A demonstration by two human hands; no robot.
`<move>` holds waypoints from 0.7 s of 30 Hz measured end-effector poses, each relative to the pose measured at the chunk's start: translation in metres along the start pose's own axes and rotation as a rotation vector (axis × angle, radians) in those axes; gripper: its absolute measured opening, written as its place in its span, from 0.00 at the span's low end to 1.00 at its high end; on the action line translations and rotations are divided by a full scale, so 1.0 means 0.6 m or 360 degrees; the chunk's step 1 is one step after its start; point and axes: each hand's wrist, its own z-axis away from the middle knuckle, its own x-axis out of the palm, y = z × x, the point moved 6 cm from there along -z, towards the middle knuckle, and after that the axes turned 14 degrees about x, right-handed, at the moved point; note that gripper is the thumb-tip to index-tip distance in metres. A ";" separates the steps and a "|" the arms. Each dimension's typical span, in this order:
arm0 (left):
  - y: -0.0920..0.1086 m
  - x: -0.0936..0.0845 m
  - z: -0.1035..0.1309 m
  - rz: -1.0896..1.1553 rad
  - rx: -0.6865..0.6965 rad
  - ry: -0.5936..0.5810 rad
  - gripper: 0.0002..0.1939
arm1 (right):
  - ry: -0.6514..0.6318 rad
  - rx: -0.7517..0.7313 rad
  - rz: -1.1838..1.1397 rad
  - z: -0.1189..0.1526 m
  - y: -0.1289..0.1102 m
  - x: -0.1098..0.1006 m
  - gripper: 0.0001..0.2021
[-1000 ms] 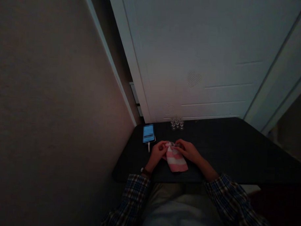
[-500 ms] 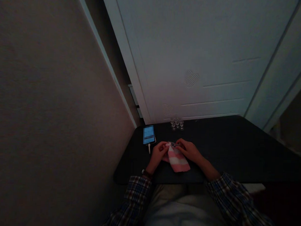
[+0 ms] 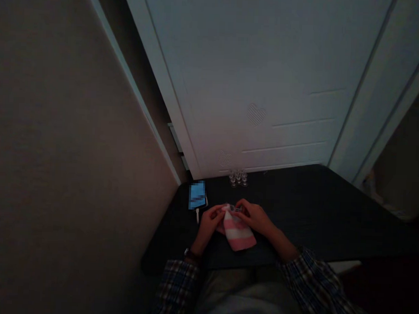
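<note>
Head view: pinches a soft pink-and-white striped cloth (image 3: 240, 233) at its gathered upper left with the left hand (image 3: 211, 217), thumb and fingers closed on the fabric. Grips a small clear glass-like object (image 3: 234, 208) with the right hand (image 3: 251, 215), fingers curled and thumb against the cloth; cannot tell the object's full shape, partly covered by fabric and fingers. Has the cloth between both hands, above the near part of a black wood-grain tabletop (image 3: 303, 215), with the striped end spreading toward the body. Wears a dark band (image 3: 192, 256) on the left wrist and blue-and-white plaid sleeves (image 3: 178, 282) on both arms.

Beyond the hands, shows a tight cluster of small clear stemmed glasses (image 3: 238, 178) near the back edge, just before a white panel (image 3: 267, 76) with embossed hearts. Near the left hand, shows a phone with a pixelated blue screen (image 3: 197, 195) and, just below, a white plug (image 3: 198, 216). Farther left, shows a plain brownish wall (image 3: 75, 147).
</note>
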 end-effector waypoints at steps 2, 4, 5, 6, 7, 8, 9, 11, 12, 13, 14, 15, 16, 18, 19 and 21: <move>0.001 -0.001 0.001 0.0000 -0.0016 0.0006 0.20 | 0.0000 -0.0010 -0.0009 0.000 -0.001 -0.001 0.15; -0.001 -0.002 0.002 0.0021 -0.0031 0.0012 0.20 | 0.0004 -0.0030 -0.0001 0.000 -0.003 -0.002 0.14; -0.002 -0.002 0.002 0.0032 -0.0039 0.0013 0.20 | 0.0016 -0.0045 0.0009 0.000 -0.003 -0.002 0.13; -0.004 -0.002 0.002 0.0039 -0.0047 0.0011 0.20 | 0.0030 -0.0060 0.0022 0.000 -0.004 -0.003 0.12; -0.005 -0.002 0.003 0.0046 -0.0059 0.0001 0.20 | 0.0044 -0.0073 0.0034 0.000 -0.004 -0.004 0.11; -0.006 0.000 0.003 0.0056 -0.0078 -0.0016 0.20 | 0.0056 -0.0081 0.0042 0.000 -0.004 -0.004 0.10; -0.007 0.001 0.004 0.0072 -0.0101 -0.0038 0.21 | 0.0065 -0.0085 0.0047 -0.001 -0.003 -0.005 0.09; -0.007 0.006 0.007 0.0121 -0.0154 -0.0094 0.22 | 0.0078 -0.0087 0.0049 -0.002 -0.002 -0.005 0.08; -0.006 0.008 0.008 0.0151 -0.0178 -0.0119 0.23 | 0.0081 -0.0088 0.0046 -0.002 -0.001 -0.005 0.08; -0.004 0.010 0.009 0.0179 -0.0196 -0.0137 0.24 | 0.0083 -0.0088 0.0043 -0.002 -0.001 -0.005 0.08; -0.003 0.011 0.010 0.0199 -0.0206 -0.0145 0.25 | 0.0084 -0.0090 0.0037 -0.002 -0.001 -0.005 0.08; 0.000 0.012 0.011 0.0213 -0.0205 -0.0141 0.25 | 0.0083 -0.0094 0.0031 -0.002 -0.001 -0.005 0.08; 0.002 0.012 0.011 0.0219 -0.0195 -0.0135 0.24 | 0.0081 -0.0101 0.0024 -0.001 -0.002 -0.006 0.08; 0.005 0.013 0.010 0.0207 -0.0162 -0.0135 0.21 | 0.0069 -0.0129 0.0017 0.001 -0.005 -0.005 0.08; 0.007 0.013 0.010 0.0189 -0.0133 -0.0143 0.20 | 0.0058 -0.0148 0.0018 0.002 -0.007 -0.005 0.08; 0.011 0.014 0.008 0.0137 -0.0054 -0.0156 0.17 | 0.0026 -0.0177 0.0024 0.004 -0.009 -0.003 0.09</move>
